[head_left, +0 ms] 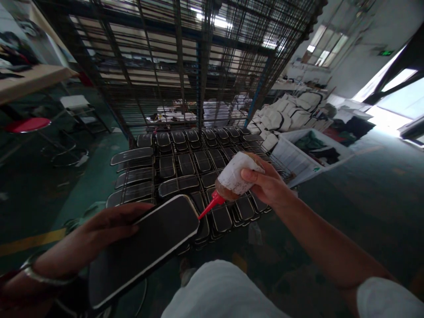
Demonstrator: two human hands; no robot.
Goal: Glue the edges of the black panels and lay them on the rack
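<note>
My left hand (109, 225) grips a long black panel (155, 243) with rounded corners and a pale edge line, thumb on top and fingers at its far side. The panel is tilted, its near end low at the left. My right hand (268, 183) is wrapped round a squeeze bottle (235, 174) with a white wrapping and brownish stains. Its red nozzle (212, 203) points down and left, the tip at the panel's right-hand edge. I cannot tell whether the tip touches. Beyond both hands, similar black panels (185, 164) lie in rows on a wire rack shelf (154, 176).
Tall wire shelves (195, 57) of the rack rise ahead. To the right stand a white bin (291, 154) with dark cloth and a heap of white bundles (294, 110). At left are a red stool (28, 125), a white chair (76, 102) and a table (43, 79).
</note>
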